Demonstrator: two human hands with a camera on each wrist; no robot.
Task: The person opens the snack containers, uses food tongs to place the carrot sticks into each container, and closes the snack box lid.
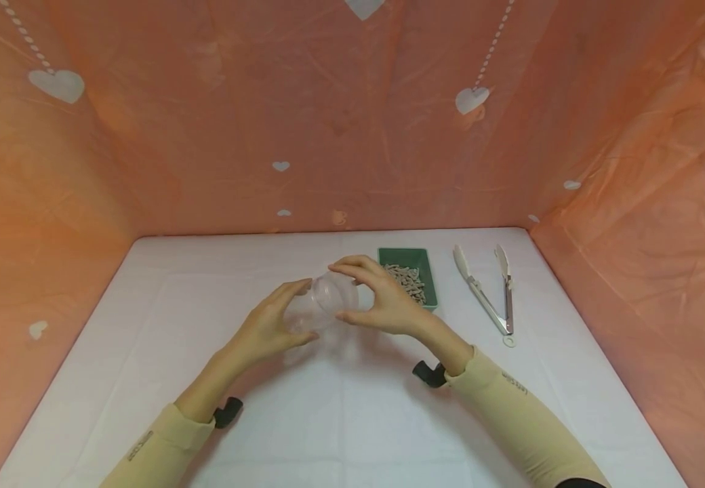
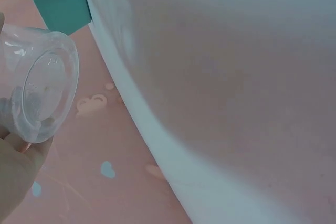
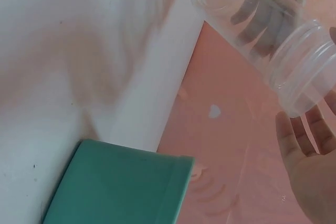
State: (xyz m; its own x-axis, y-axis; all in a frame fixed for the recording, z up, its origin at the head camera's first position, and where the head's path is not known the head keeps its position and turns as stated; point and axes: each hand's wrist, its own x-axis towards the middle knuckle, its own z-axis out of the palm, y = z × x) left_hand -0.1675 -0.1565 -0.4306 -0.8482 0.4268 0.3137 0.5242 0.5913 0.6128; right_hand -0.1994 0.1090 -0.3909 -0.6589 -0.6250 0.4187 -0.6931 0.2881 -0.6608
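A clear plastic jar [image 1: 333, 293] is held tilted above the table, between both hands. The left hand [image 1: 267, 329] grips its body, fingers and thumb on opposite sides. At the ridged mouth end [image 3: 302, 69], the right hand [image 1: 389, 301] holds the jar between fingertips and thumb. Whether that ridged end is a clear lid or the bare neck, I cannot tell. In the left wrist view the round base of the jar [image 2: 47, 87] faces the camera. No contents show through its walls.
Just beyond the right hand stands a green tray [image 1: 406, 255] with many small grey-brown pieces [image 1: 410, 281], partly hidden by that hand. Spread tongs [image 1: 485, 301] lie to its right. A white cloth covers the table [image 1: 206, 271]; patterned orange curtains [image 1: 328, 122] hang around it.
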